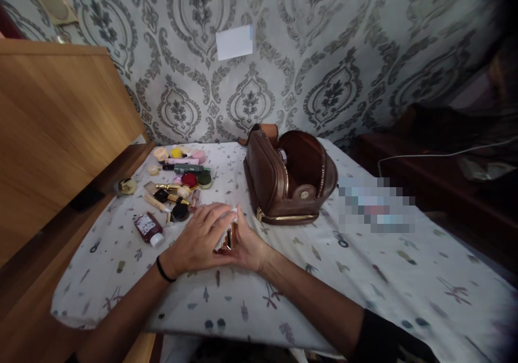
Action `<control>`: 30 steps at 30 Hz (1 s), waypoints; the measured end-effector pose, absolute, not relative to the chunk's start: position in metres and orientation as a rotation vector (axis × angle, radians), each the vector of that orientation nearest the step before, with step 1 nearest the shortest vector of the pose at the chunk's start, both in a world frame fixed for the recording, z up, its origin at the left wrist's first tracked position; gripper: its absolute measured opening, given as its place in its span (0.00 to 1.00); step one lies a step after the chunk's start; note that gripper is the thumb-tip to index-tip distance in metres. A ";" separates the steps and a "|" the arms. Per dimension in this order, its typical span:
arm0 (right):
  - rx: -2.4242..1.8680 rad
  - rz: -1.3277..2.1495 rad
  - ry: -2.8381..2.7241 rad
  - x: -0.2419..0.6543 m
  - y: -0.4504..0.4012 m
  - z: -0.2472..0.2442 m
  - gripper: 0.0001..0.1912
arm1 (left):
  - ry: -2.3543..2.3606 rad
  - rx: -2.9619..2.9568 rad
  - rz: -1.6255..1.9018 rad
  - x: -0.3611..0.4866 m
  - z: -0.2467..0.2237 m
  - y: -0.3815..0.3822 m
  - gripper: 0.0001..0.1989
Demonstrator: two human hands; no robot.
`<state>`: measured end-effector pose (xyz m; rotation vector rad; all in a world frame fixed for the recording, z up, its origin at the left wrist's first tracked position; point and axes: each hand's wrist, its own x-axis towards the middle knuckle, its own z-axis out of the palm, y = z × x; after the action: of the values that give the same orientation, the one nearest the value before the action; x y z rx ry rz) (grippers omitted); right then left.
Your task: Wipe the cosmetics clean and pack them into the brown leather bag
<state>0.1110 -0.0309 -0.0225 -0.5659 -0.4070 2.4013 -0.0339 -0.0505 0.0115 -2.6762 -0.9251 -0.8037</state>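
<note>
Over the front middle of the cloth, both hands close round a small shiny copper-coloured item (pixel 229 239). My left hand (pixel 202 236), with a black band at its wrist, covers it from above and the left. Cupped around its right side is my right hand (pixel 249 242). Something white, perhaps a wipe, shows between the fingers; most of both things is hidden. Behind my right hand stands a brown toiletry bag (pixel 267 185), unzipped and wide open, with a small item (pixel 282 156) inside. Left of my hands lies a bottle of dark red liquid (pixel 149 228) with a white cap.
Several cosmetics lie at the left, among them a green tube (pixel 188 169), a red round pot (pixel 189 180) and a black round case (pixel 180 212). A wooden cabinet (pixel 60 115) borders the left side. A blurred-out patch (pixel 376 206) is at the right, and a white cable (pixel 437 154) beyond.
</note>
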 end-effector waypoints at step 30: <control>-0.615 2.373 -0.389 0.109 -0.024 -0.027 0.29 | -1.306 -2.397 -0.759 -0.047 -0.013 -0.062 0.31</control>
<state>0.1093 -0.0242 -0.0272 -0.6150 -0.3891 2.3730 -0.0471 -0.0619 -0.0134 -2.3969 -1.3064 -0.7594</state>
